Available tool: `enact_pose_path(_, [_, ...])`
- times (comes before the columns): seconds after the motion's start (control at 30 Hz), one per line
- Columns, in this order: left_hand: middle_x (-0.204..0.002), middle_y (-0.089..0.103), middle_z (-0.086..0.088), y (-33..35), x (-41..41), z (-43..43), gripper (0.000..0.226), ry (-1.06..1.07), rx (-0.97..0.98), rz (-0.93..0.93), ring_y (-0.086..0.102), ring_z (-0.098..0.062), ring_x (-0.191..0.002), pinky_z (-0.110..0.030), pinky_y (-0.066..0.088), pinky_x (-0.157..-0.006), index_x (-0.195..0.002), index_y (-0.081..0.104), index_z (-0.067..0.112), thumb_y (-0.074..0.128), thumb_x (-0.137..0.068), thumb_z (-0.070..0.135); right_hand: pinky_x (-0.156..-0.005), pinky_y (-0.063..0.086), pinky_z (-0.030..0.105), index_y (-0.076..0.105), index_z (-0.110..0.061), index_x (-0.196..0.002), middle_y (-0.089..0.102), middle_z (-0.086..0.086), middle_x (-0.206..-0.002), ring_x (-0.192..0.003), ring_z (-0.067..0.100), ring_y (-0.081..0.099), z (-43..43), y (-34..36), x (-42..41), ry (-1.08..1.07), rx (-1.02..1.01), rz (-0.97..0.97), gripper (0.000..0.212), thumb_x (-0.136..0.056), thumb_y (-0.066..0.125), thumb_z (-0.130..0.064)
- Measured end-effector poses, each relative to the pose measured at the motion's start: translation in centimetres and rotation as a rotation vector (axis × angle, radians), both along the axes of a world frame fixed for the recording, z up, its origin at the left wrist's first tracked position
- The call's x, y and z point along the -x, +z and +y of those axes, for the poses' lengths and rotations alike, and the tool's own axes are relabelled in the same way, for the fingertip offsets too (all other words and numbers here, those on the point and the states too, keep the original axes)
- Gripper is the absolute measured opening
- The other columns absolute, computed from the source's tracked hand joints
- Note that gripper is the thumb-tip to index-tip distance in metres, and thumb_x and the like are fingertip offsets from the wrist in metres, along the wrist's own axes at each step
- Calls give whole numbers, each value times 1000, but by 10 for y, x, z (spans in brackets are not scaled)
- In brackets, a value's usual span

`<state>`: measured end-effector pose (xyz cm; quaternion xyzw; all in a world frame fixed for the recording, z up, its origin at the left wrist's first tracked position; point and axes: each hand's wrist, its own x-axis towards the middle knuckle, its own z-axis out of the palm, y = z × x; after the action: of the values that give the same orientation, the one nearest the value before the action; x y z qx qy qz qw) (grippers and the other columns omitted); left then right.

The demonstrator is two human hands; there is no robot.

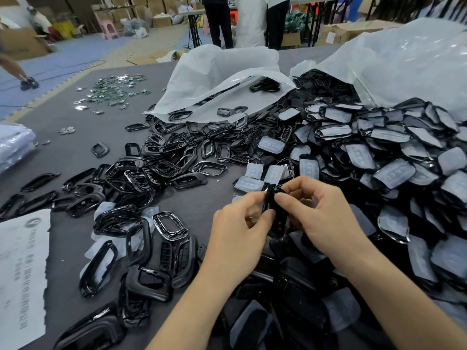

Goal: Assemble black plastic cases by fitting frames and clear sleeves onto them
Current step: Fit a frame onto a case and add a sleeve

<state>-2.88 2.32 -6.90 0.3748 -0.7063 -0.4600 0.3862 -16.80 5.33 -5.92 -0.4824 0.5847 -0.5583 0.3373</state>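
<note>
Both hands are on one black case [270, 202], held edge-up over the grey table [75, 152]: left hand [240, 223] pinches its left side, right hand [326, 215] grips its right with curled fingers. Loose black frames [161, 170] sprawl left of the case and clear-sleeved pieces [379, 157] pile up on its right (a huge heap). A white bag [222, 77] lies beyond it.

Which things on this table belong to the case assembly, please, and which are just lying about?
In the job: black case, pinched by left hand and right hand; black frames; clear sleeves.
Lying about: green circuit boards; printed sheet.
</note>
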Motion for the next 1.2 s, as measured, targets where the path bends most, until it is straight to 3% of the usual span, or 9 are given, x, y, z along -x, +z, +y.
enact_pose_path(0.07, [-53, 51, 2, -3, -1, -1, 23, 23, 21, -5, 41, -9, -53, -32, 45, -54, -99, 70, 32, 56, -81, 25, -49, 35, 20, 64, -21, -73, 56, -6, -57, -49, 7, 44, 0, 1, 0, 1, 12, 50, 14, -84, 70, -13])
enact_pose_path(0.13, [-50, 45, 4, -4, 0, -1, 20, 39, 5, -5, 38, -8, -52, -28, 42, -55, -96, 69, 32, 58, -81, 27, -49, 36, 20, 64, -20, -72, 57, -5, -58, -50, 7, 45, 1, 3, -1, 0, 21, 69, 15, -84, 70, -12])
enact_pose_path(0.23, [-63, 54, -22, -4, 0, -2, 17, 31, -36, 0, 43, -21, -59, -50, 55, -66, -97, 68, 37, 63, -83, 28, -51, 38, 21, 64, -23, -74, 58, -8, -57, -50, 6, 45, 3, 4, -3, -6, 11, 91, 12, -82, 71, -17])
enact_pose_path(0.33, [-67, 68, -10, -6, -1, -4, 21, 66, -60, 9, 59, -16, -62, -53, 56, -70, -94, 68, 41, 65, -86, 21, -57, 42, 14, 63, -25, -81, 61, -10, -70, -60, 2, 50, 4, 8, -2, 0, -33, -7, 9, -76, 70, -26])
enact_pose_path(0.43, [-73, 74, 0, -8, -1, -5, 30, 112, -111, 10, 70, -21, -66, -48, 59, -68, -90, 67, 41, 64, -89, 11, -66, 44, 15, 57, -23, -92, 62, -4, -97, -78, 1, 53, 2, 10, 7, 56, -99, -225, 35, -66, 49, -1])
enact_pose_path(0.5, [-74, 74, -2, -9, -1, -6, 29, 127, -125, 3, 71, -26, -68, -50, 59, -68, -91, 66, 39, 64, -89, 10, -64, 43, 15, 54, -20, -92, 60, -1, -103, -82, 4, 53, 2, 9, 10, 44, -108, -191, 47, -70, 37, 18])
enact_pose_path(0.73, [-70, 73, -7, -6, -1, -4, 18, 118, -117, 0, 67, -40, -70, -55, 56, -69, -93, 66, 41, 63, -83, 26, -64, 52, 22, 61, -16, -84, 67, 4, -76, -67, 10, 61, 0, 7, 9, -15, -11, -326, 29, -85, 56, 13])
enact_pose_path(0.87, [-76, 68, -23, -5, 2, -3, 18, 112, -130, 14, 64, -48, -73, -58, 54, -71, -93, 67, 40, 60, -77, 34, -65, 58, 26, 66, -14, -86, 72, 2, -75, -69, 11, 68, 1, 9, 8, -82, 14, -394, 18, -83, 64, 4])
enact_pose_path(1.2, [-74, 68, -23, -4, 2, -3, 17, 104, -107, 37, 62, -47, -71, -57, 55, -69, -91, 66, 43, 61, -78, 35, -62, 59, 28, 69, -10, -89, 70, 1, -72, -70, 11, 64, 3, 13, 4, -83, -15, -372, 12, -84, 64, -1])
